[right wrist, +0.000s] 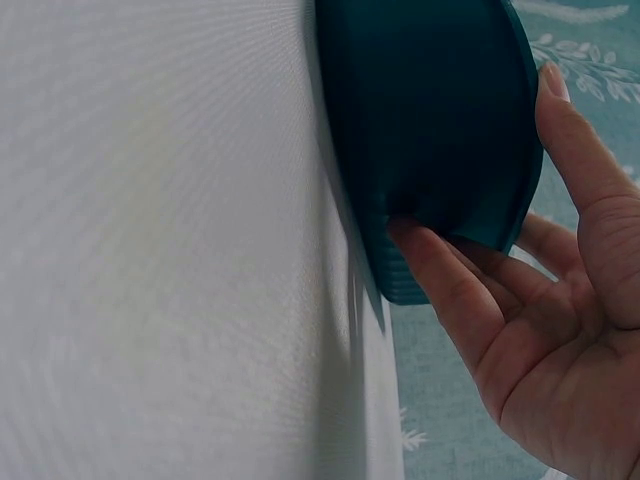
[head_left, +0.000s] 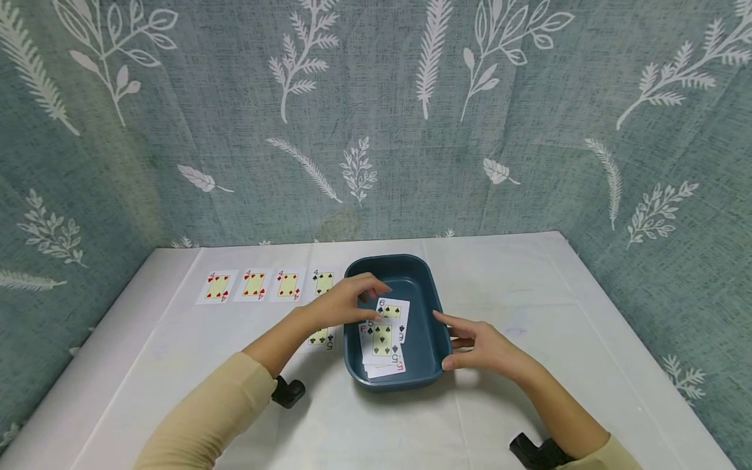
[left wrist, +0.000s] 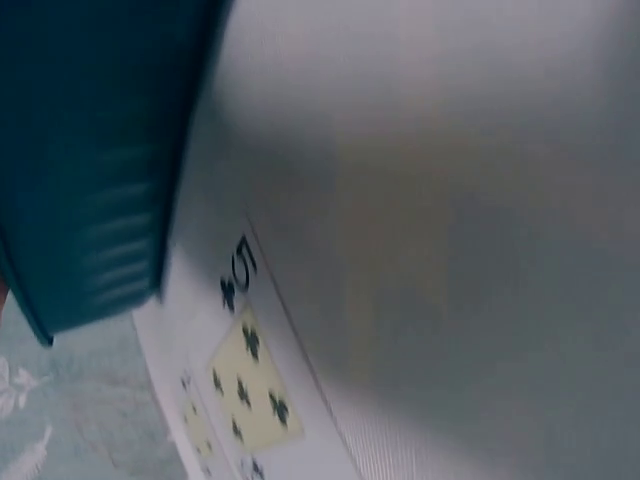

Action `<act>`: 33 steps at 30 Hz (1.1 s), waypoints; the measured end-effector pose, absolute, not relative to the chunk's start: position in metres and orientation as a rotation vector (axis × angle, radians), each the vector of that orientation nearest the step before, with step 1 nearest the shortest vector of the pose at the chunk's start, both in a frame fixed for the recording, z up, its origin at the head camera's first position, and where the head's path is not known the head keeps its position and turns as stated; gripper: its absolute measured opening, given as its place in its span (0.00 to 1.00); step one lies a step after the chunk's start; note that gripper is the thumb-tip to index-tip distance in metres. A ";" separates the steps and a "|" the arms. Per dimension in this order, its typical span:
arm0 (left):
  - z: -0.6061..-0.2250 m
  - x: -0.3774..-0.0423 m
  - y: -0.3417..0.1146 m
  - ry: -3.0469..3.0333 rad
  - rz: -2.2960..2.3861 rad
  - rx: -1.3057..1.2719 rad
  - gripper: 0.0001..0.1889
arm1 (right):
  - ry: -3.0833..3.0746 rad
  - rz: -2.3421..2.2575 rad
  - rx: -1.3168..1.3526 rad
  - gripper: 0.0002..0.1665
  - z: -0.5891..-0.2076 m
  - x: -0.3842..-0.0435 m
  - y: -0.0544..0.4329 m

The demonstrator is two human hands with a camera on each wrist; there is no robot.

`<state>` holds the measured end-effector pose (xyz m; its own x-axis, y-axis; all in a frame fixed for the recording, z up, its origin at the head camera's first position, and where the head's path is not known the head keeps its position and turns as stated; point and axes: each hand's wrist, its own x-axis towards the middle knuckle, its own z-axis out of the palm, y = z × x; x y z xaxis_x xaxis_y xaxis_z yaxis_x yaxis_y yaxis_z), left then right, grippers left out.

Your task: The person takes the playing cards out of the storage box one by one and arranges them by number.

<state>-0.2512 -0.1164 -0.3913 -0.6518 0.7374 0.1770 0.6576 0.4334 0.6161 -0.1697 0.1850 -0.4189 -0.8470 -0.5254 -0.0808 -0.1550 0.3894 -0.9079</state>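
Note:
A dark blue rectangular tray [head_left: 424, 352] stands on the table with playing cards lying loosely in its left half. On top lies a five of spades [head_left: 382, 352]; a six of spades [head_left: 395, 304] shows behind it, and red-marked cards peek out beneath. My left hand [head_left: 346, 303] reaches over the tray's left rim with bent, parted fingers, its thumb tip at the top edge of the five of spades. No card shows held between its fingers. My right hand [head_left: 484, 349] rests spread fingers and thumb against the tray's right side, also seen in the right wrist view.
Left of the tray, a row of fours includes a leftmost four of hearts [head_left: 217, 287] and a black four [head_left: 323, 281] partly behind my left arm. A five of clubs [left wrist: 245, 385] lies below that row. A patterned cloth wall [head_left: 376, 130] encloses the white table [head_left: 529, 281].

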 end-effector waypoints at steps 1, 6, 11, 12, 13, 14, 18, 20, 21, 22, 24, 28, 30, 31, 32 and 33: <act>-0.392 -0.252 -0.114 2.552 1.004 1.246 0.24 | 2.297 -1.443 -0.588 0.48 -0.419 -0.170 0.185; -0.396 -0.254 -0.103 2.580 0.857 1.218 0.26 | 2.302 -1.436 -0.581 0.48 -0.420 -0.170 0.185; -0.396 -0.255 -0.096 2.642 0.694 1.160 0.26 | 2.299 -1.442 -0.582 0.48 -0.418 -0.169 0.184; -0.396 -0.255 -0.095 2.648 0.666 1.148 0.26 | 2.298 -1.442 -0.581 0.48 -0.418 -0.169 0.184; -0.396 -0.255 -0.094 2.658 0.632 1.132 0.26 | 2.301 -1.441 -0.579 0.48 -0.417 -0.169 0.184; -0.396 -0.255 -0.093 2.664 0.602 1.116 0.25 | 2.302 -1.439 -0.585 0.48 -0.416 -0.169 0.184; -0.395 -0.254 -0.089 2.692 0.434 1.073 0.27 | 2.314 -1.431 -0.598 0.48 -0.414 -0.169 0.184; -0.395 -0.254 -0.088 2.702 0.340 1.056 0.28 | 2.316 -1.428 -0.606 0.48 -0.414 -0.168 0.184; -0.395 -0.254 -0.087 2.706 0.298 1.052 0.28 | 2.316 -1.431 -0.598 0.48 -0.415 -0.168 0.184; -0.396 -0.254 -0.086 2.711 0.256 1.051 0.28 | 2.315 -1.432 -0.593 0.48 -0.415 -0.168 0.185; -0.396 -0.254 -0.084 2.717 0.189 1.048 0.27 | 2.314 -1.433 -0.583 0.48 -0.416 -0.168 0.185; -0.397 -0.254 -0.081 2.717 0.108 1.028 0.26 | 2.316 -1.435 -0.566 0.49 -0.417 -0.168 0.185; -0.397 -0.253 -0.081 2.712 0.092 1.005 0.25 | 2.318 -1.429 -0.570 0.49 -0.417 -0.168 0.184; -0.397 -0.252 -0.081 2.709 0.079 0.995 0.25 | 2.321 -1.426 -0.572 0.49 -0.417 -0.169 0.184; -0.397 -0.252 -0.082 2.708 0.065 0.982 0.25 | 2.321 -1.425 -0.575 0.48 -0.418 -0.169 0.184; -0.397 -0.252 -0.082 2.707 0.056 0.972 0.25 | 2.320 -1.424 -0.577 0.48 -0.418 -0.169 0.184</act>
<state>-0.2518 -0.0820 -0.3974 -0.7408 0.6300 -0.2330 0.6199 0.7748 0.1242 -0.1689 0.1837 -0.4184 -0.8530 -0.5145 -0.0877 -0.1546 0.4096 -0.8990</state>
